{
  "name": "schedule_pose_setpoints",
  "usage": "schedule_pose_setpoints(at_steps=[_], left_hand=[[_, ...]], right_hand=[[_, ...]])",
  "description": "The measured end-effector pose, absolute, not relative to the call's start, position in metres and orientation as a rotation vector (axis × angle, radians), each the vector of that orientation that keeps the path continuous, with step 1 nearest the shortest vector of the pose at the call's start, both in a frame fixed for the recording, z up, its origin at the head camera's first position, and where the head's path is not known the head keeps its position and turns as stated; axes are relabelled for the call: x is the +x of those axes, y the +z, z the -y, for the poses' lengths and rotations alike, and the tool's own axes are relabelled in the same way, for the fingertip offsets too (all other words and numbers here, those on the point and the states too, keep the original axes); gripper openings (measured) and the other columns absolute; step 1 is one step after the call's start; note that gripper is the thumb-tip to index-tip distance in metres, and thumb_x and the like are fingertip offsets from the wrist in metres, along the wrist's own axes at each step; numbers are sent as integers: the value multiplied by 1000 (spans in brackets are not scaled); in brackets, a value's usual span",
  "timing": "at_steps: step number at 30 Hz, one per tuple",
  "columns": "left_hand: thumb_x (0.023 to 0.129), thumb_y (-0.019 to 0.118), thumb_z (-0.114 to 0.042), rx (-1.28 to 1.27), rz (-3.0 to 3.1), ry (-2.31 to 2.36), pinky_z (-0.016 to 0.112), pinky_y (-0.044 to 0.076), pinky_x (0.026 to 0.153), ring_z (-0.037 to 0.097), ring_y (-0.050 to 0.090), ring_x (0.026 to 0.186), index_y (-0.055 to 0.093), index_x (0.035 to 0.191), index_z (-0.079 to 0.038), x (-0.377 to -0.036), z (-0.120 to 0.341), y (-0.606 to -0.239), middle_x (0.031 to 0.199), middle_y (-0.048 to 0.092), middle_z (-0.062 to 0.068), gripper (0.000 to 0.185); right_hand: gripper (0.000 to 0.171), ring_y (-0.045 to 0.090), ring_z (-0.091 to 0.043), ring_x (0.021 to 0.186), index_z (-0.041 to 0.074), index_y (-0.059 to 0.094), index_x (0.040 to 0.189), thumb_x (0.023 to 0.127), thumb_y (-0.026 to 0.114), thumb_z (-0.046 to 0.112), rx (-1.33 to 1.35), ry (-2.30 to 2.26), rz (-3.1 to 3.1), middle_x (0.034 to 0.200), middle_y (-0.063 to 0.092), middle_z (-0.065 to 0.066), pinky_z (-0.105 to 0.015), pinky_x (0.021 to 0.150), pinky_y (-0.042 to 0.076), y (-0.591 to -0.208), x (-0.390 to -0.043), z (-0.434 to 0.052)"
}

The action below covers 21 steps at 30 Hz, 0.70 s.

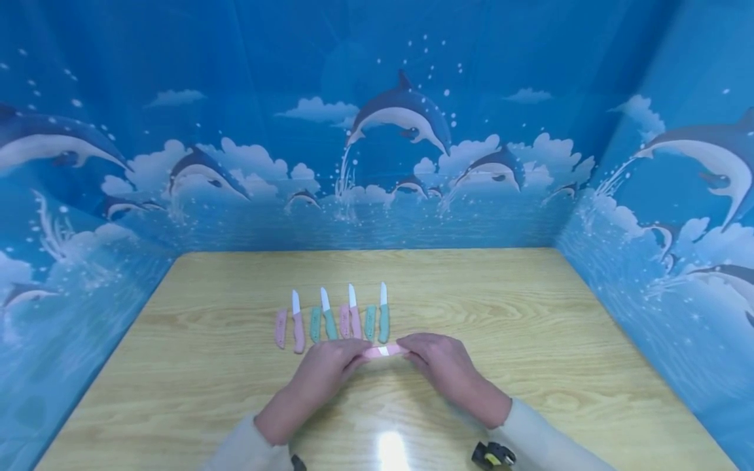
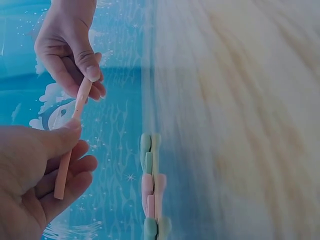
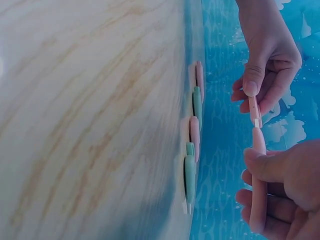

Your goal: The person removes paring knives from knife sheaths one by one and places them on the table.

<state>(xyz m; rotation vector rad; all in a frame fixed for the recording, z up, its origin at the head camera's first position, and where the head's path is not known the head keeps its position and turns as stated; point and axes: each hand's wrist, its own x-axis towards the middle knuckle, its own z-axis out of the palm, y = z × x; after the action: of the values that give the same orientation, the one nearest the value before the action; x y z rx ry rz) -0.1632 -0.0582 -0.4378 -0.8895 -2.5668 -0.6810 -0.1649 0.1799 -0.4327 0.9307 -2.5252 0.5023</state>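
Just above the table, in front of a row of knives, my two hands hold a pink paring knife and its pink sheath end to end. My left hand (image 1: 330, 363) pinches the sheath (image 3: 254, 109) between thumb and fingers. My right hand (image 1: 442, 360) grips the knife's handle (image 3: 258, 200), thumb on top and fingers curled beneath. A short strip of white blade (image 1: 383, 351) shows between sheath and handle; the rest of the blade is hidden, apparently inside the sheath. In the left wrist view the sheath (image 2: 62, 175) runs past my left fingers.
Behind my hands, several knives with white blades pointing away lie beside their sheaths, including a pink knife (image 1: 298, 330), a green knife (image 1: 384, 324), a pink sheath (image 1: 281, 328) and a green sheath (image 1: 370, 322). Blue dolphin-print curtains (image 1: 283, 216) border the wooden table (image 1: 501, 294).
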Motion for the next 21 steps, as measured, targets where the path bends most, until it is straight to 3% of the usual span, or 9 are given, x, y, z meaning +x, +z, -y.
schedule_pose_setpoints(at_steps=[21], left_hand=[[83, 74, -13, -835, 2598, -694, 27, 59, 76, 18, 72, 88, 73, 102, -12, -162, 59, -437, 99, 74, 5, 19]], right_hand=[[28, 71, -19, 92, 11, 74, 106, 78, 79, 9, 919, 520, 2511, 102, 74, -4, -35, 81, 59, -435, -167, -181]])
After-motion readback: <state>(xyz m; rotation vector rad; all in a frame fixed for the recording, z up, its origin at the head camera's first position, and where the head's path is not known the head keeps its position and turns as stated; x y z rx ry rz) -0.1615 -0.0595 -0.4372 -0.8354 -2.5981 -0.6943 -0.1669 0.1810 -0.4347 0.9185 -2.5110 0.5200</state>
